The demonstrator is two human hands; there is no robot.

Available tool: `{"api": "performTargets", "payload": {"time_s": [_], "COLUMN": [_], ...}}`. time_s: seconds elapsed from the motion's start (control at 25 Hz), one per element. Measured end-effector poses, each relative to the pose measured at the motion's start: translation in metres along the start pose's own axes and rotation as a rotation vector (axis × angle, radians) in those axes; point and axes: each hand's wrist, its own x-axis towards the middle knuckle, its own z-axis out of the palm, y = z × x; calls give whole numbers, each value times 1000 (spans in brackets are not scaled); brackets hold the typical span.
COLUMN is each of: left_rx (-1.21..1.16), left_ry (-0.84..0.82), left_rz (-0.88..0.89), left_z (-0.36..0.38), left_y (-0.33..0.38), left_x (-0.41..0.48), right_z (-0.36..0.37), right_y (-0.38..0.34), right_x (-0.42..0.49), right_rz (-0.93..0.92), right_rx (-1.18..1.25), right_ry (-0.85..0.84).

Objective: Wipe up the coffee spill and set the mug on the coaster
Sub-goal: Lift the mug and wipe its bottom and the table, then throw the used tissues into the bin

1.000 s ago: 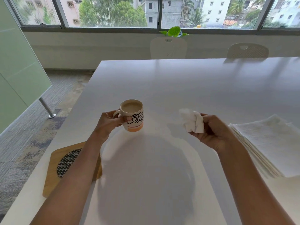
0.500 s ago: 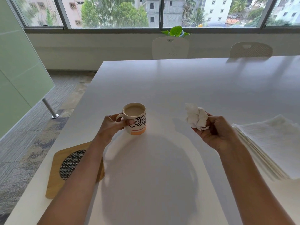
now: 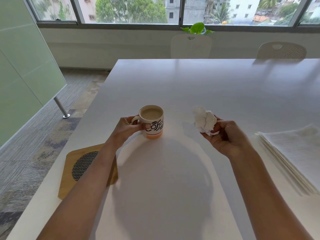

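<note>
A white mug point(image 3: 153, 122) with black lettering and an orange band, full of milky coffee, stands upright on the white table point(image 3: 207, 87). My left hand point(image 3: 129, 128) grips it by the handle, thumb on its side. My right hand point(image 3: 226, 137), palm up to the right of the mug, holds a crumpled white paper napkin point(image 3: 204, 121) above the table. A wooden coaster point(image 3: 83, 168) with a black-and-white woven centre lies at the table's left edge, partly hidden under my left forearm. I see no spill on the tabletop.
A stack of white paper napkins point(image 3: 297, 155) lies at the right edge. Two pale chairs point(image 3: 191, 46) stand at the table's far side below the window. The table's left edge drops to carpeted floor, where a metal leg point(image 3: 61, 108) of a glass partition stands.
My right hand has turned palm up and bunched the napkin tighter. The mug and left hand keep their hold; the view has shifted slightly.
</note>
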Motion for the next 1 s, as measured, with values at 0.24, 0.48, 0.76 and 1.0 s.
{"api": "performTargets", "payload": {"time_s": [0.24, 0.48, 0.76, 1.0], "left_rx": [89, 190, 181, -4], "left_ry": [32, 185, 275, 234], "left_rz": [-43, 27, 131, 85], "left_z": [-5, -33, -33, -49], "left_y": [7, 26, 69, 71], "left_x": [-9, -32, -76, -121], "right_z": [13, 34, 84, 142], "right_y": [10, 14, 32, 86], "right_x": [3, 6, 0, -18], "right_rz": [44, 73, 111, 143], "right_rx": [-4, -20, -195, -457], "right_ry": [-48, -131, -360, -572]}}
